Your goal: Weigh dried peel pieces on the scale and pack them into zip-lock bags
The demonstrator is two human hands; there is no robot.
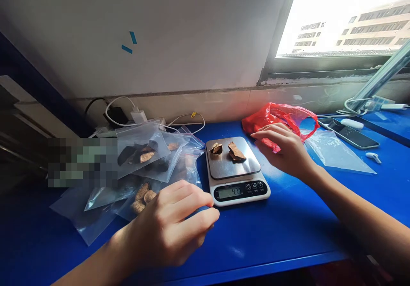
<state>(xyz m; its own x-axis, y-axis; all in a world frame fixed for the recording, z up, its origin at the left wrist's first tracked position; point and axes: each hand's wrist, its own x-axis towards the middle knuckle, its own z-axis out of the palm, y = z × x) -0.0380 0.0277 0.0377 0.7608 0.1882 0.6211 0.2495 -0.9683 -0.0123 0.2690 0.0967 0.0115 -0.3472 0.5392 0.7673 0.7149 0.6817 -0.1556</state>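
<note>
A white digital kitchen scale (237, 198) with a steel plate stands on the blue table, its display lit with digits I read as about 47. On the plate lie a curled brown dried piece (216, 149) and a larger brown bark-like piece (237, 153). My left hand (182, 220) hovers by the scale's front left corner, fingers loosely bent with a gap between them, nothing visible in them; its thumb is hidden. Right of the scale, my right hand (283, 147) has its fingers stretched out in front of a crumpled red plastic bag (269, 117), apparently holding nothing.
Clear zip bags (144, 153) with dark and brown dried pieces are piled on the left. A flat clear bag (339, 153), a phone (358, 134) and a white earbud (373, 157) lie on the right. White cables and a charger (138, 116) run along the wall.
</note>
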